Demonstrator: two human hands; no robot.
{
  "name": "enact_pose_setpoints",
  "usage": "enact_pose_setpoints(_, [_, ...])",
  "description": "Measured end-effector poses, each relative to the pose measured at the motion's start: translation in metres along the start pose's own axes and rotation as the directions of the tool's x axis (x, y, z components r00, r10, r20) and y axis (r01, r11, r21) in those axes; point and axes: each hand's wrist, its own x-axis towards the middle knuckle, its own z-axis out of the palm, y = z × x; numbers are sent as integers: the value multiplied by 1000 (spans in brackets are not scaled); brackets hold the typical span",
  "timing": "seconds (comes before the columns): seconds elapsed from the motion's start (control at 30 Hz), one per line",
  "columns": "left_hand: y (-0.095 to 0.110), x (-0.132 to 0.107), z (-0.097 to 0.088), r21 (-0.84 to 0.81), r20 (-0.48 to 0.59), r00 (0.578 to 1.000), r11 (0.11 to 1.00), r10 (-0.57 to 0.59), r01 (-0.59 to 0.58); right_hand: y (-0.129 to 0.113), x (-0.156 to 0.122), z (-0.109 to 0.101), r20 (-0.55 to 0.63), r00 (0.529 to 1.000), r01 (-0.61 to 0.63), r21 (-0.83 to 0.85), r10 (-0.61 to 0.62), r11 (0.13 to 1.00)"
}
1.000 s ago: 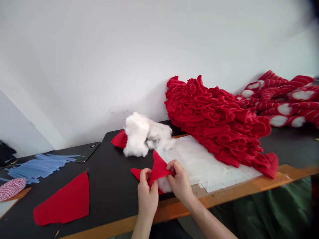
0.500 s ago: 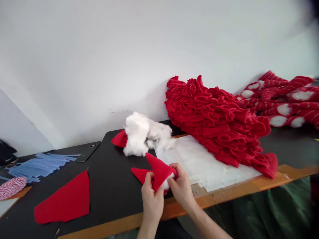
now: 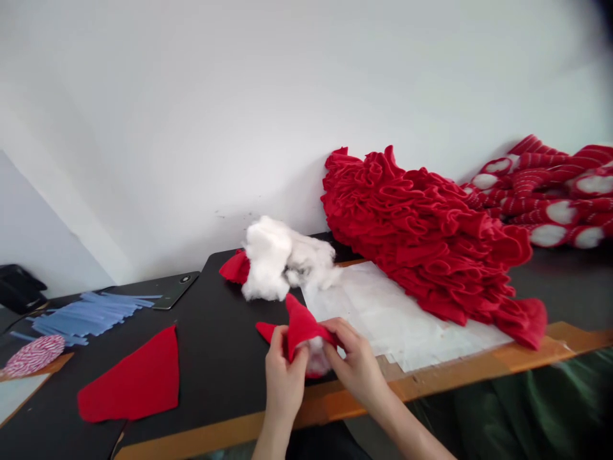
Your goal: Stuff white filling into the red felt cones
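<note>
Both hands hold a small red felt cone (image 3: 302, 324) above the table's front edge, its tip pointing up and away. White stuffing (image 3: 317, 355) shows in its mouth, which faces me. My left hand (image 3: 286, 374) grips the left rim between thumb and fingers. On the opposite rim, my right hand (image 3: 355, 359) is closed, its thumb by the stuffing. Another red pointed piece (image 3: 265, 330) sticks out behind my left hand; most of it is hidden. Beyond the hands lies a loose heap of white fibre stuffing (image 3: 268, 262) against a red piece of cloth (image 3: 234, 267).
A flat red felt piece (image 3: 136, 377) lies left, near blue strips (image 3: 90, 314), red-and-white twine (image 3: 36, 356) and a phone (image 3: 176, 291). White sheets (image 3: 383, 313) lie under a big pile of red felt pieces (image 3: 426, 236). Striped stuffed tubes (image 3: 550, 191) are stacked far right.
The cone has turned so its mouth faces me more, and more stuffing shows. My right fingers have shifted along the rim. The whole view has moved slightly.
</note>
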Motion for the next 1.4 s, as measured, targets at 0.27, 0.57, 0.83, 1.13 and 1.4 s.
enact_pose_setpoints(0.27, [-3, 2, 10, 33, -103, 995, 999, 14, -11, 7, 8, -3, -178, 983, -70, -123, 48, 990])
enact_pose_setpoints(0.57, [8, -7, 4, -214, 141, 988, 973, -56, 85, -1, 9, 3, -127, 976, -183, -67, 174, 981])
enact_pose_setpoints(0.83, [-4, 2, 6, 78, -82, 996, 997, -19, 25, 19, 12, 1, -224, 959, -200, -92, 175, 975])
enact_pose_setpoints(1.13, [1, -20, 11, 11, -67, 987, 989, 146, -145, 21, 9, 8, -320, 916, -243, 43, 244, 969])
enact_pose_setpoints(1.4, [-6, -9, 6, 12, -87, 996, 1000, 14, -13, 27, 2, 6, -304, 930, -201, 44, 204, 979])
